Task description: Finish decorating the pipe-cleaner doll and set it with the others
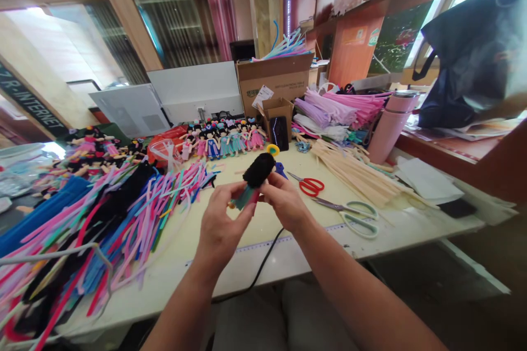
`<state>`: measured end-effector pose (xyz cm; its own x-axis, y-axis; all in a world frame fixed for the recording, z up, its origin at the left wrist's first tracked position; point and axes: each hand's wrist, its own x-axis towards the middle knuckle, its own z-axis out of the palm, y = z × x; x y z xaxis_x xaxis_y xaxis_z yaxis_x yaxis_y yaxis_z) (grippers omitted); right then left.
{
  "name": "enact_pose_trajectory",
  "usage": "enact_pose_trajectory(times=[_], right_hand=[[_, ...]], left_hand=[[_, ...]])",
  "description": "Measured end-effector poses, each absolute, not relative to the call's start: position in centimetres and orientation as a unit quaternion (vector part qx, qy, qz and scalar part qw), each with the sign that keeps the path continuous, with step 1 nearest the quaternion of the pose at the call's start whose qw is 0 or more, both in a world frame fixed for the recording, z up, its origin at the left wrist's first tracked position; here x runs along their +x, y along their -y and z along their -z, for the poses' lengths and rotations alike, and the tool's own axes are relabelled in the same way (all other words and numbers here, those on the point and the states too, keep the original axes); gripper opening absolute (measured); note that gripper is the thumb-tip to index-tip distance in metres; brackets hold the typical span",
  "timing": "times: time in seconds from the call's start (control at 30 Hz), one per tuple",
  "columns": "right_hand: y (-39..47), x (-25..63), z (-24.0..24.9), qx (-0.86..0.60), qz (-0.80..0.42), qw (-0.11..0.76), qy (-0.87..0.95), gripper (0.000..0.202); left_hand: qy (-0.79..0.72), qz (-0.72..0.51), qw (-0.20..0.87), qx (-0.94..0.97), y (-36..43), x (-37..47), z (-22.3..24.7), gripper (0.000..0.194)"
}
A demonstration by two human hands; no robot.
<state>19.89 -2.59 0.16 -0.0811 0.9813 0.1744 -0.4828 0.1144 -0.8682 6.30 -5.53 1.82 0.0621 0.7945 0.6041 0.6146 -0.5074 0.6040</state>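
Between both hands, above the middle of the table, is a small pipe-cleaner doll (258,171) with black hair, a teal lower part and a yellow flower shape at its top. My left hand (224,219) is closed on its lower left side, thumb pressed against the teal part. My right hand (284,200) pinches it from the right. The doll's front is hidden from me. Behind the right hand lies a blue tool (280,170), partly covered. Red-handled scissors (310,186) and larger scissors with pale green handles (358,218) lie to the right.
Loose coloured pipe cleaners (144,214) spread over the left side. Finished dolls (224,141) stand in rows at the back, before a cardboard box (274,79). Beige pipe cleaners (358,175) and a pink bottle (389,129) are on the right. A black cable (263,263) crosses the table's front edge.
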Motion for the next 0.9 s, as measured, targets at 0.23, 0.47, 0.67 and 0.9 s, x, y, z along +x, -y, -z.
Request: enact_pose_trajectory(times=[0.23,0.47,0.67,0.9], right_hand=[[0.3,21.1,0.5,-0.250,-0.694,0.545,0.399,0.029],[-2.4,21.1,0.5,-0.248,-0.698,0.502,0.446,0.028],[-5.2,20.7,1.2,-0.312,-0.599,0.545,0.497,0.033],[-6.1,20.1,4.1,-0.439,-0.323,0.604,0.582,0.021]], left_hand=[[-0.526,-0.502,0.319,0.608,3.1,4.0,-2.7,0.037],[-0.476,-0.483,0.522,0.518,-0.2,4.4,-1.4,0.039],[-0.427,-0.505,0.567,0.490,-3.5,4.8,-0.3,0.042],[-0.443,-0.550,0.543,0.454,-6.1,4.6,3.4,0.040]])
